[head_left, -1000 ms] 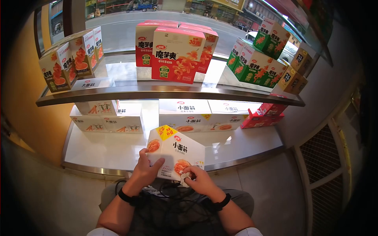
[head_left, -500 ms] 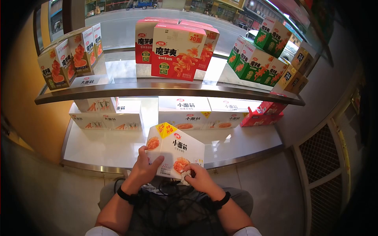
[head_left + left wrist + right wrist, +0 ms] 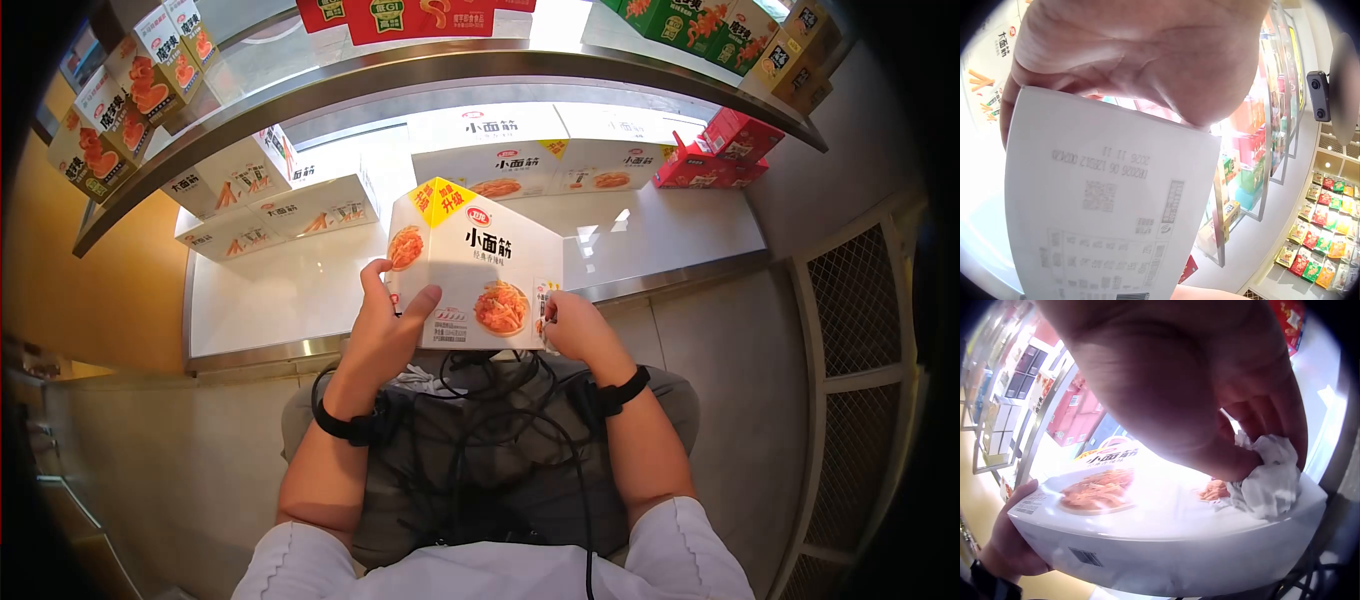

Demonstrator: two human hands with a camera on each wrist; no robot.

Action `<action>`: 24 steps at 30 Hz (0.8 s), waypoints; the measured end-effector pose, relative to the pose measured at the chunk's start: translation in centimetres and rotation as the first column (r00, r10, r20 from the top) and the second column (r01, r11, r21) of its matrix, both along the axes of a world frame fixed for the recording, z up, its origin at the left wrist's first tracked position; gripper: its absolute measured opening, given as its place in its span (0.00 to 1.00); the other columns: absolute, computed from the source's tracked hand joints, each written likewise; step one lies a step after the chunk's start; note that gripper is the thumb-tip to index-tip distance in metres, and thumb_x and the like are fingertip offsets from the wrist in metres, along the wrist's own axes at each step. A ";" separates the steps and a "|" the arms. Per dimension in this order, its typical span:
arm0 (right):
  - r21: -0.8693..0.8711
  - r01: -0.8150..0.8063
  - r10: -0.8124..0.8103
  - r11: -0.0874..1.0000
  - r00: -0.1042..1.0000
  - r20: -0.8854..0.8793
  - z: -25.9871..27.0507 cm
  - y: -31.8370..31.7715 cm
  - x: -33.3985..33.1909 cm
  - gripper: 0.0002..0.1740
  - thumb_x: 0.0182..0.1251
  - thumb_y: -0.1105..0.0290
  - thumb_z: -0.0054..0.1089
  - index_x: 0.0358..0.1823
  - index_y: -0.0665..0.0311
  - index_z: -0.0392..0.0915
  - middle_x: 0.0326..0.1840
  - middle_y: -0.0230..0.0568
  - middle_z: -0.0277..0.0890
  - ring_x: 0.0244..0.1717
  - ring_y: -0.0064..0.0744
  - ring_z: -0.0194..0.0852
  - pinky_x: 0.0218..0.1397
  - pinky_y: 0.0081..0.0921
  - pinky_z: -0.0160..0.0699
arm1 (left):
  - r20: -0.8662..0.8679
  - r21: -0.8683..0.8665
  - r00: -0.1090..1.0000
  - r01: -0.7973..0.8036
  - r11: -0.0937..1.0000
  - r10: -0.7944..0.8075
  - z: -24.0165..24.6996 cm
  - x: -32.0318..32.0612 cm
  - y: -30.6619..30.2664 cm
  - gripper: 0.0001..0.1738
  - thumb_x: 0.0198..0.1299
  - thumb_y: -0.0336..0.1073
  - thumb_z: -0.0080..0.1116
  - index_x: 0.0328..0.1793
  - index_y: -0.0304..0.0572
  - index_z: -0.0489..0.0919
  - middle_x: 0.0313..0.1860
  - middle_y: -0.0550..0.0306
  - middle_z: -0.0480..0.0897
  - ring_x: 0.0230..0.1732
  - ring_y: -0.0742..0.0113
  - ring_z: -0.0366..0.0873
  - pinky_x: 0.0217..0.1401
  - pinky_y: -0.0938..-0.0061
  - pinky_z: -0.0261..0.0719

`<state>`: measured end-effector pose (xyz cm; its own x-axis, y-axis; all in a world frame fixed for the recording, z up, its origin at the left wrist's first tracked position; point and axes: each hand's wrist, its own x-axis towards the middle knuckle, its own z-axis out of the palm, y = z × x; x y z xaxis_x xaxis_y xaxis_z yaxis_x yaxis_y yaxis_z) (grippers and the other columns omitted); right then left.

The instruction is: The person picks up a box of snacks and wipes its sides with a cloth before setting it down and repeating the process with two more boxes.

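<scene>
A white carton of snacks, with a yellow corner and pictures of red food, is held up over the person's lap. The left hand grips its left side, thumb on the printed front and fingers along the side panel. In the left wrist view that palm lies close over the carton's end panel, printed with a date and code. At the carton's lower right is the right hand. Its thumb and fingers pinch a crumpled white tissue, which lies against the carton's surface near its edge in the right wrist view.
Beyond the carton, a lower white shelf bears white cartons and red boxes. An upper shelf's metal edge overhangs it. Black cables lie across the lap. A mesh panel stands at the right.
The head view has tilted downward. The right hand with the tissue has moved from the carton's lower front to its right side, and the tissue is now hidden in the head view.
</scene>
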<state>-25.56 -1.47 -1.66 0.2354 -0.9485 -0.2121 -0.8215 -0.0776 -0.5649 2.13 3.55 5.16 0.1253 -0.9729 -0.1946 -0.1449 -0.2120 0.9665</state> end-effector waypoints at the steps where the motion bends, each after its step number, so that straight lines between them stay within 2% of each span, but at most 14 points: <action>1: 0.011 0.026 -0.026 1.000 0.999 -0.026 -0.2 -0.5 -0.1 0.06 0.57 0.73 0.64 0.34 0.65 0.77 0.37 0.57 0.82 0.44 0.59 0.80 0.48 0.44 0.79 | 0.002 0.002 1.000 0.005 1.000 -0.005 0.0 0.0 -0.1 0.40 0.69 0.47 0.62 0.72 0.30 0.53 0.58 0.31 0.78 0.54 0.53 0.82 0.55 0.67 0.81; 4: 0.020 0.099 -0.098 0.995 0.994 -0.045 -1.3 -2.1 -1.1 0.06 0.57 0.74 0.65 0.35 0.65 0.78 0.38 0.56 0.82 0.44 0.58 0.81 0.49 0.43 0.80 | 0.043 0.015 0.999 0.002 1.000 -0.003 -0.2 0.2 0.0 0.41 0.68 0.47 0.63 0.72 0.31 0.53 0.58 0.33 0.78 0.53 0.54 0.82 0.55 0.67 0.81; 7: -0.021 0.223 -0.223 0.975 0.975 0.015 -2.3 -3.7 -1.7 0.07 0.57 0.75 0.63 0.37 0.66 0.78 0.38 0.56 0.82 0.44 0.57 0.81 0.49 0.43 0.80 | -0.006 0.019 1.000 -0.011 1.000 0.011 0.2 0.2 -0.1 0.40 0.65 0.43 0.66 0.71 0.33 0.54 0.56 0.36 0.79 0.52 0.58 0.83 0.54 0.67 0.82; 9: -0.062 0.296 -0.292 0.953 0.954 0.071 -2.3 -4.2 -2.2 0.07 0.57 0.75 0.63 0.37 0.66 0.78 0.38 0.56 0.82 0.44 0.56 0.82 0.48 0.42 0.80 | -0.091 -0.061 0.995 0.040 0.997 -0.045 0.3 -0.1 0.4 0.40 0.59 0.35 0.70 0.69 0.36 0.56 0.55 0.40 0.79 0.52 0.61 0.82 0.55 0.68 0.83; 11: -0.219 0.406 -0.360 0.888 0.906 0.221 -2.0 -4.5 -2.1 0.07 0.58 0.76 0.60 0.38 0.67 0.78 0.39 0.55 0.82 0.42 0.57 0.81 0.48 0.42 0.80 | -0.068 -0.140 0.997 0.035 0.990 -0.045 0.0 -0.7 0.9 0.41 0.55 0.31 0.72 0.68 0.37 0.57 0.54 0.41 0.79 0.52 0.61 0.82 0.55 0.68 0.83; 12: -0.223 0.408 -0.361 0.885 0.906 0.220 -1.7 -4.5 -1.9 0.07 0.58 0.76 0.60 0.38 0.67 0.78 0.39 0.55 0.82 0.42 0.57 0.81 0.48 0.42 0.80 | -0.046 -0.212 0.998 0.023 0.977 -0.034 0.0 -1.0 1.0 0.41 0.51 0.28 0.73 0.67 0.37 0.58 0.54 0.42 0.78 0.52 0.61 0.82 0.55 0.68 0.83; 14: -0.244 0.441 -0.331 0.864 0.862 0.385 -1.3 -4.6 -1.4 0.08 0.58 0.76 0.60 0.40 0.66 0.78 0.40 0.51 0.80 0.39 0.50 0.81 0.46 0.38 0.80 | -0.026 -0.235 1.000 0.002 0.972 -0.008 0.5 -1.3 1.1 0.42 0.49 0.27 0.74 0.67 0.37 0.58 0.55 0.42 0.78 0.52 0.61 0.82 0.55 0.68 0.83; 15: -0.245 0.442 -0.332 0.863 0.861 0.385 -0.8 -4.3 -0.9 0.08 0.58 0.76 0.60 0.40 0.66 0.78 0.40 0.51 0.80 0.39 0.50 0.81 0.46 0.38 0.80 | -0.003 -0.255 1.000 -0.019 0.967 0.019 0.6 -1.4 1.2 0.43 0.47 0.27 0.75 0.66 0.37 0.59 0.56 0.43 0.77 0.53 0.61 0.82 0.56 0.68 0.82; 17: -0.159 0.373 -0.242 0.914 0.815 0.526 0.7 -3.4 0.4 0.08 0.58 0.76 0.61 0.41 0.66 0.79 0.39 0.47 0.78 0.38 0.40 0.80 0.43 0.33 0.79 | -0.007 -0.284 0.999 -0.043 0.958 0.043 0.5 -1.1 1.4 0.43 0.46 0.26 0.75 0.66 0.37 0.59 0.55 0.43 0.77 0.53 0.61 0.81 0.57 0.68 0.82; 18: -0.161 0.374 -0.240 0.913 0.815 0.528 1.2 -3.1 0.8 0.08 0.58 0.76 0.61 0.41 0.66 0.79 0.39 0.47 0.78 0.38 0.40 0.80 0.43 0.33 0.79 | -0.011 -0.310 0.998 -0.069 0.948 0.068 0.5 -1.1 1.5 0.44 0.45 0.26 0.75 0.66 0.37 0.59 0.55 0.43 0.77 0.54 0.61 0.81 0.58 0.67 0.81; 19: -0.191 0.316 -0.170 0.929 0.826 0.538 1.6 -2.7 1.3 0.08 0.59 0.76 0.61 0.40 0.66 0.80 0.39 0.46 0.78 0.38 0.38 0.80 0.42 0.31 0.79 | 0.003 -0.322 0.996 -0.079 0.944 0.085 1.1 -1.3 1.8 0.41 0.48 0.23 0.69 0.68 0.40 0.60 0.57 0.46 0.78 0.57 0.62 0.79 0.63 0.67 0.77; 22: -0.237 0.235 -0.060 0.942 0.818 0.572 1.8 -1.8 2.5 0.08 0.60 0.77 0.61 0.42 0.65 0.81 0.40 0.44 0.78 0.35 0.35 0.78 0.41 0.27 0.78 | 0.059 -0.319 0.992 -0.089 0.944 0.114 1.3 -1.4 2.0 0.40 0.48 0.24 0.70 0.67 0.39 0.61 0.55 0.47 0.78 0.56 0.62 0.79 0.63 0.67 0.77; 23: -0.216 0.185 -0.023 0.959 0.808 0.589 2.0 -1.3 2.7 0.08 0.63 0.78 0.62 0.44 0.65 0.82 0.44 0.40 0.78 0.40 0.29 0.79 0.45 0.24 0.80 | 0.067 -0.316 0.992 -0.083 0.945 0.110 1.7 -1.5 2.2 0.40 0.48 0.24 0.70 0.67 0.39 0.61 0.55 0.47 0.78 0.56 0.62 0.79 0.63 0.67 0.77; 24: -0.198 0.131 0.016 0.971 0.795 0.606 2.6 -1.0 2.9 0.09 0.65 0.80 0.63 0.45 0.66 0.83 0.47 0.36 0.78 0.45 0.24 0.80 0.49 0.21 0.82 | 0.112 -0.315 0.985 -0.093 0.944 0.135 2.4 -1.9 2.4 0.41 0.47 0.30 0.74 0.66 0.35 0.64 0.55 0.44 0.78 0.55 0.60 0.80 0.61 0.67 0.78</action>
